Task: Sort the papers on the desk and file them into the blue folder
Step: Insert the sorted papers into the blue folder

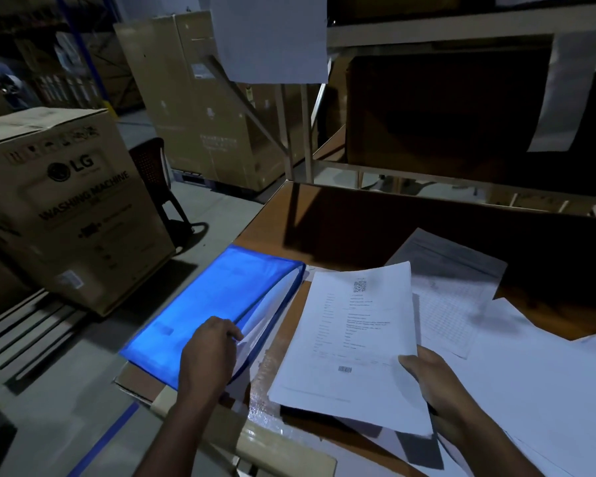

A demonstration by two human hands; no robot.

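Where the desk [341, 215] ends at its left corner: blue folder [217, 304], flat, overhanging the edge.
Folder relative to hands: under the left hand [209, 356]; just left of the sheaf held by the right hand [434, 376].
Folder mouth: right-hand edge, parted, white sheets showing inside.
Held papers [358, 335]: raised and tilted above the desk, between folder and loose sheets [530, 373].
Print on top sheet: QR code near the top, barcode near the bottom, lines of text too small to read.
Carton [66, 208] on the floor, left: "LG", "WASHING MACHINE".
Left hand: fingers curled over the folder's open edge, lifting the top cover.
Right hand: gripping the sheaf at its lower right corner, thumb on top.
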